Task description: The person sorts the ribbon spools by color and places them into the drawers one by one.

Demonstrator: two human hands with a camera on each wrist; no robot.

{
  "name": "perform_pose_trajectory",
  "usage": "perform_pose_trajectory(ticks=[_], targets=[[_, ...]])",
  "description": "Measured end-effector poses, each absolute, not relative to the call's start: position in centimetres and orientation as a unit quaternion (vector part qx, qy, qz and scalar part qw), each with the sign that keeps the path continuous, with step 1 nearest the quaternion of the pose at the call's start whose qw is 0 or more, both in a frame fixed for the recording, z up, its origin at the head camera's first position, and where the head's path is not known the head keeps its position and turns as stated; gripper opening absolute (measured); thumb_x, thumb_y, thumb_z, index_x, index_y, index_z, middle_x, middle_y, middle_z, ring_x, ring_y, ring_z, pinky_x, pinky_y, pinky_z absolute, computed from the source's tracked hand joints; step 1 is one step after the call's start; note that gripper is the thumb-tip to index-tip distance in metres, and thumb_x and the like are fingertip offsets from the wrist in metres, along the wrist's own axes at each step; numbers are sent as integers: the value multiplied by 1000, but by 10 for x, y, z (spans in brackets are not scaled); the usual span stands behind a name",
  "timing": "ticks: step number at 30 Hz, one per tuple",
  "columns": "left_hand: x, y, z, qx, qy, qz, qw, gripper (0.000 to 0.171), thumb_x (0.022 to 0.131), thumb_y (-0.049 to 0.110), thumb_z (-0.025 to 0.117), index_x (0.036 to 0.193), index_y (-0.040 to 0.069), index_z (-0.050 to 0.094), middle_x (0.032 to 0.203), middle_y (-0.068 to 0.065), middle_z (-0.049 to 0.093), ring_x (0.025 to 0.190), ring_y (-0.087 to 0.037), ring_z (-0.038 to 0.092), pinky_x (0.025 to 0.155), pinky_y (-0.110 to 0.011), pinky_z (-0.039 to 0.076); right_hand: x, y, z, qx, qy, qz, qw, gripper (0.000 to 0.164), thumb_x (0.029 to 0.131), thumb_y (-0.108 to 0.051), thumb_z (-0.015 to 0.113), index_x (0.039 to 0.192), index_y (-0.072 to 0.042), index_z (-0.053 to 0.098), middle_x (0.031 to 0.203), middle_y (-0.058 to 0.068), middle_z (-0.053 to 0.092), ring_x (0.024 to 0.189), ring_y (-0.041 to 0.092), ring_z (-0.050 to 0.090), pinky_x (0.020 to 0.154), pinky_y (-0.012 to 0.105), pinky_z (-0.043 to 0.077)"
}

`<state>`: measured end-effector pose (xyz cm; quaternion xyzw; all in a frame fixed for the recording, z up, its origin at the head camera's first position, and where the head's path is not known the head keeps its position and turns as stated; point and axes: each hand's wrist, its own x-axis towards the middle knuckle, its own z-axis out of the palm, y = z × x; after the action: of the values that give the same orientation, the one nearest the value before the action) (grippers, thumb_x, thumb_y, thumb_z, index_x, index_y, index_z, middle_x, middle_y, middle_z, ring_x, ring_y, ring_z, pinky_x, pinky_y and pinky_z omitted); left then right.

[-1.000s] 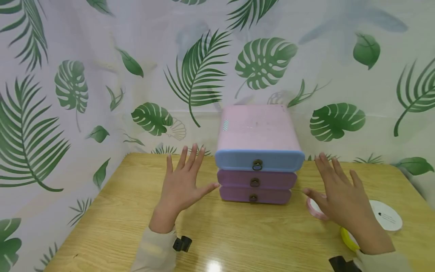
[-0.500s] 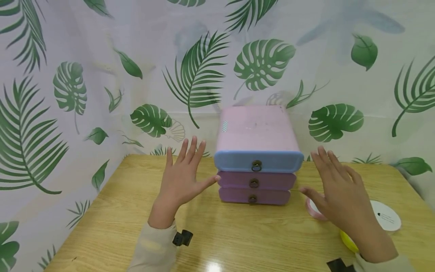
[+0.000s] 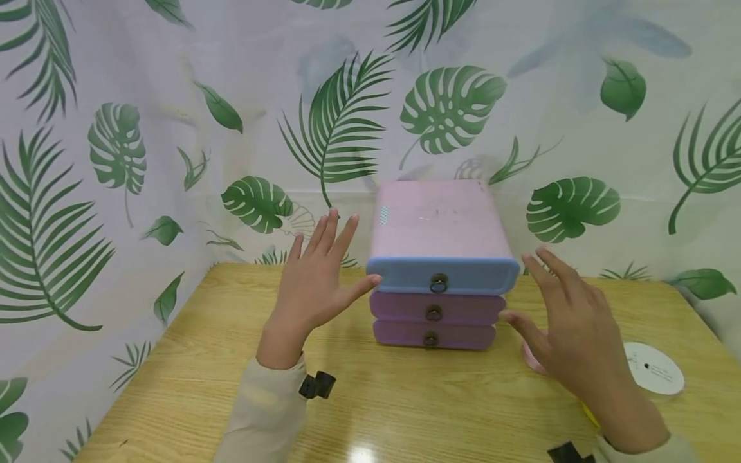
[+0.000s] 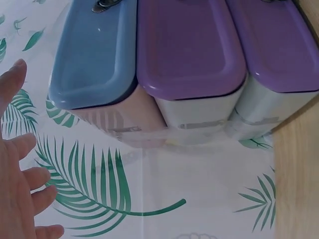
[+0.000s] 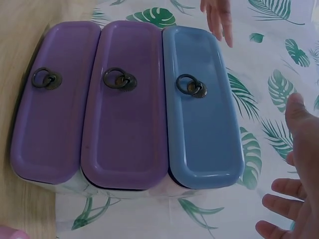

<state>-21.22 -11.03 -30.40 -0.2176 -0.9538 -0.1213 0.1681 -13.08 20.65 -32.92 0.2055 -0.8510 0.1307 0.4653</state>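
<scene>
A small three-tier drawer unit (image 3: 440, 225) stands at the back of the table, its top pink. Its top drawer front (image 3: 480, 275) is blue, and two purple drawer fronts (image 3: 399, 306) lie below; each has a dark ring pull (image 5: 119, 79). All the drawers look closed. My left hand (image 3: 315, 289) hovers to the left of the unit with fingers spread, thumb tip by the blue front's left end in the head view. To the right of the unit my right hand (image 3: 579, 328) is held up, fingers apart and slightly bent. Neither hand holds anything.
Right of the unit, partly behind my right hand, lie a pink roll (image 3: 532, 357), a white disc with small print (image 3: 654, 368) and a yellow item (image 3: 590, 415), mostly hidden. A leaf-patterned cloth (image 3: 243, 96) hangs behind the wooden table (image 3: 191, 360).
My left hand has risen and moved slightly right toward the drawer unit. My right hand has shifted left toward it, its fingers bending a little more. The drawer unit has stayed in place.
</scene>
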Motion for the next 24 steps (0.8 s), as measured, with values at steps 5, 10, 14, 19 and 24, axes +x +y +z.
perform_pose_trajectory(ticks=[5,10,14,19,24], targets=[[-219,-100,-296,-232,-947,-137,177,101,72,91,4,155,35,4,163,-11,8,146,-31,29,114,-55,27,-132,201,-329,205,-852,144,459,81,96,-65,31,133,4,50,121,27,56,81,44,58,66,56,44],[-227,-93,-291,-237,-940,-160,187,105,71,93,4,156,32,10,162,-13,15,136,-38,42,106,-57,37,-132,197,-331,212,-854,154,449,79,96,-63,35,131,6,53,114,28,57,88,42,60,70,55,49],[-234,-88,-292,-245,-932,-186,191,107,71,93,6,156,29,14,160,-14,23,116,-38,57,86,-49,48,-133,195,-335,210,-856,152,447,78,96,-63,35,131,3,54,114,27,57,84,38,60,60,50,50],[-242,-84,-297,-243,-929,-213,181,108,70,94,7,156,29,14,159,-12,26,97,-37,60,72,-44,49,-135,192,-343,208,-860,144,443,76,97,-63,32,130,1,55,113,27,56,73,34,59,48,42,47],[-248,-82,-304,-238,-922,-253,171,108,70,95,10,155,28,20,157,-11,32,129,-37,49,87,-54,49,-138,189,-351,218,-856,138,448,74,98,-61,31,128,2,56,110,27,55,62,25,55,42,33,42]])
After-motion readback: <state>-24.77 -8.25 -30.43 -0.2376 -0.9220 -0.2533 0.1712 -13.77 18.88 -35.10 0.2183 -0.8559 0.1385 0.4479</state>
